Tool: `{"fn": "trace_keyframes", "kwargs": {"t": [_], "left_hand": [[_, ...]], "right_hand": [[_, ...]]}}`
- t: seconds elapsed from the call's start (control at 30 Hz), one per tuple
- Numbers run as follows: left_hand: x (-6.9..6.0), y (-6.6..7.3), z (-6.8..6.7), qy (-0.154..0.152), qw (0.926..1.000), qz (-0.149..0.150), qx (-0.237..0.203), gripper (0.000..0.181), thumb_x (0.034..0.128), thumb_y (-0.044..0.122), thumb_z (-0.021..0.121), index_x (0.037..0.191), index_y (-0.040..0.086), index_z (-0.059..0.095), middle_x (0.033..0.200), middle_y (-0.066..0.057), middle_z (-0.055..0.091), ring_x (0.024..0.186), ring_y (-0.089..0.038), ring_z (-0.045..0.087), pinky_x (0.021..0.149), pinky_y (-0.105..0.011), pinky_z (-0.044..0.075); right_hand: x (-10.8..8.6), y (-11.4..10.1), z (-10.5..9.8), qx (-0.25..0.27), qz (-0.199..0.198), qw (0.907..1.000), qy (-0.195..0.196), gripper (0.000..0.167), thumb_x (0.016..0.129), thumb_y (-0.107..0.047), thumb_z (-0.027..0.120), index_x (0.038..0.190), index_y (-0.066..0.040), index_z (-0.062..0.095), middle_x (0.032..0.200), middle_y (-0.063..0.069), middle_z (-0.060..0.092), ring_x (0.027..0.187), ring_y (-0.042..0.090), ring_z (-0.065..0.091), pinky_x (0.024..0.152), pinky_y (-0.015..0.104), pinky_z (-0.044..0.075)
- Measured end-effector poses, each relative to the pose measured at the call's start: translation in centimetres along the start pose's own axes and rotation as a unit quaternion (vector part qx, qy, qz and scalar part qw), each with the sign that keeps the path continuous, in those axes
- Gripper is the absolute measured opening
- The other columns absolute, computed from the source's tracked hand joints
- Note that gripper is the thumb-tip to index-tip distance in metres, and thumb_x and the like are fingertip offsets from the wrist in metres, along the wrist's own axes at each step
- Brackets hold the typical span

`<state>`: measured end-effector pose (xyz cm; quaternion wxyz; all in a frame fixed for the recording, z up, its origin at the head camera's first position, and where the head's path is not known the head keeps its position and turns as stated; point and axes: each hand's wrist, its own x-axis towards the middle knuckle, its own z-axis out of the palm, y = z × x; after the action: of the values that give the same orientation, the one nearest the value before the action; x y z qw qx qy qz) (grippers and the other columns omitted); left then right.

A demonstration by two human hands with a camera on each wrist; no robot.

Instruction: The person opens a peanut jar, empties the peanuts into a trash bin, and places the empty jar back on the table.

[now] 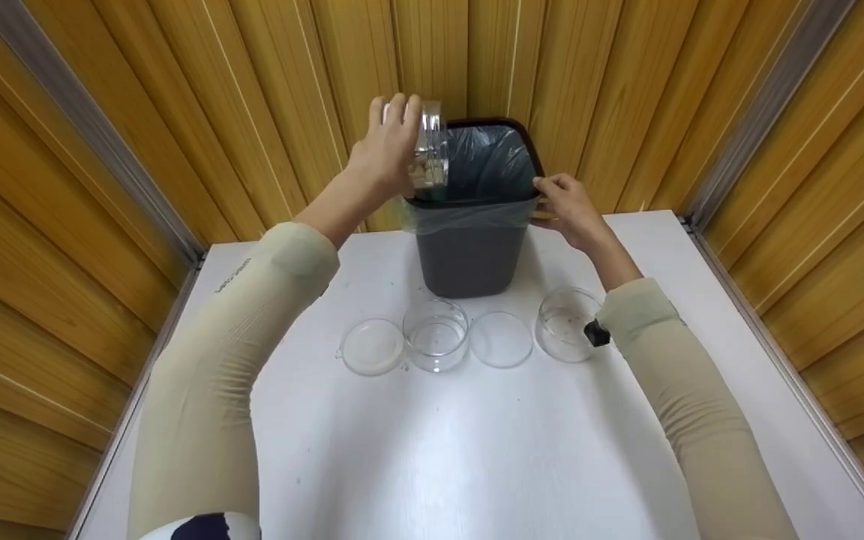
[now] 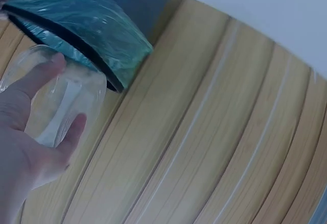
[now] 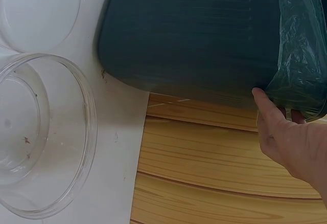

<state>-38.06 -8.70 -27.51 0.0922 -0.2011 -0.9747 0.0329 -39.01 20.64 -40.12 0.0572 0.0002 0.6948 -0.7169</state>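
At the bin's left rim, my left hand (image 1: 387, 154) grips a clear glass bowl (image 1: 433, 139), tipped on its side with its mouth towards the bin. Something pale brownish shows inside its lower part, too unclear to name. In the left wrist view, thumb and fingers spread around the glass. A dark grey trash bin (image 1: 469, 259) stands upright, lined with a translucent plastic bag (image 1: 469, 216) folded over its rim. My right hand (image 1: 573, 208) holds the bin's right rim over the bag; the right wrist view shows fingers on both sides of that edge.
In front of the bin, a glass lid (image 1: 372, 346), a glass bowl (image 1: 436, 334), another lid (image 1: 502, 340) and another bowl (image 1: 565, 326) with small specks inside stand in a row on the white table (image 1: 417, 450). Wood-patterned panels (image 1: 267, 97) rise behind and at both sides.
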Motion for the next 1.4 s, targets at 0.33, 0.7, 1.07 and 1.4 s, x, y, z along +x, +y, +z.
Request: {"fn": "trace_keyframes", "kwargs": {"t": [0.33, 0.7, 1.07, 1.4], "left_hand": [[0.01, -0.08, 0.08, 0.013, 0.9989, 0.021, 0.041, 0.11, 0.0783, -0.01, 0.073, 0.162, 0.011, 0.006, 0.167, -0.017, 0.01, 0.155, -0.038, 0.003, 0.088, -0.048, 0.06], [0.13, -0.01, 0.11, 0.021, 0.9982, 0.022, 0.051, 0.109, 0.0787, -0.01, 0.073, 0.162, 0.01, 0.007, 0.167, -0.017, 0.011, 0.155, -0.038, 0.004, 0.084, -0.047, 0.061], [0.12, -0.06, 0.04, -0.002, 0.9994, 0.004, 0.034, 0.11, 0.0788, -0.01, 0.073, 0.163, 0.009, 0.004, 0.167, -0.017, 0.009, 0.155, -0.039, 0.002, 0.088, -0.046, 0.06], [0.15, 0.02, 0.18, 0.02, 0.9975, 0.022, 0.064, 0.105, 0.0809, -0.006, 0.073, 0.162, 0.009, 0.008, 0.166, -0.018, 0.013, 0.154, -0.039, 0.006, 0.084, -0.047, 0.061]], "right_hand": [[0.05, 0.08, 0.32, 0.0, 0.0, 1.0, -0.001, 0.025, 0.106, -0.03, 0.052, 0.118, -0.009, 0.047, 0.129, 0.012, 0.046, 0.13, 0.036, 0.052, 0.111, 0.053, 0.043], [0.21, 0.04, 0.71, -0.005, -0.014, 0.9999, -0.001, 0.024, 0.106, -0.031, 0.052, 0.115, -0.009, 0.047, 0.125, 0.011, 0.046, 0.12, 0.032, 0.055, 0.11, 0.054, 0.044], [0.15, 0.14, 0.83, -0.012, -0.012, 0.9998, 0.007, 0.022, 0.107, -0.029, 0.049, 0.116, -0.009, 0.047, 0.125, 0.011, 0.047, 0.12, 0.031, 0.056, 0.108, 0.052, 0.046], [0.02, 0.11, 0.62, -0.006, -0.015, 0.9999, 0.002, 0.021, 0.107, -0.029, 0.049, 0.115, -0.009, 0.046, 0.127, 0.012, 0.046, 0.125, 0.034, 0.054, 0.109, 0.054, 0.044]]}}
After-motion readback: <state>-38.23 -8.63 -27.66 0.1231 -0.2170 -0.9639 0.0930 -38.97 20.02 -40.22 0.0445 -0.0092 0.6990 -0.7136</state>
